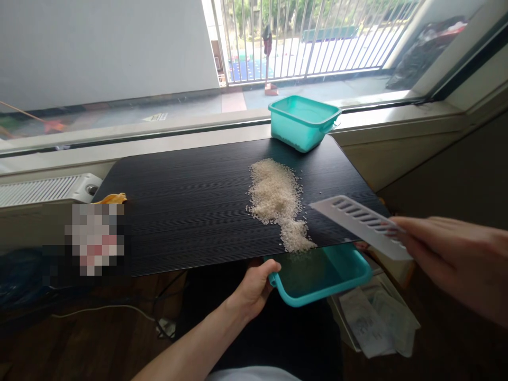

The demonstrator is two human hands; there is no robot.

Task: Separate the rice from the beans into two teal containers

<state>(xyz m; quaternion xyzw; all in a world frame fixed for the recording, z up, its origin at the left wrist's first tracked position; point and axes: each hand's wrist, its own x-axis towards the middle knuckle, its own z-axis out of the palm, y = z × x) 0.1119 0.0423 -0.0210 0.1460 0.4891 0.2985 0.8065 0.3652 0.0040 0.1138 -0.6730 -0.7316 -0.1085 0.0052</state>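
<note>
My left hand (256,286) is closed on the rim of a teal plastic tub (323,296), held below the front edge of the black table (190,211). On the tabletop lies a pile of white rice (275,193), narrowing to a strip that reaches the edge above the tub. My right hand (448,259) grips a flat white slotted scraper (357,222), its far end pointing at the rice from the right. That blade hovers near the pile, apart from most of the grains. The tub's inside is dim, so its contents are hard to make out.
A second teal tub (304,127) stands at the table's back right corner, by the window sill (397,116). To the left is a white radiator (47,190), with a blurred-out patch beside it. Papers (369,317) and a cable (103,308) lie below table height.
</note>
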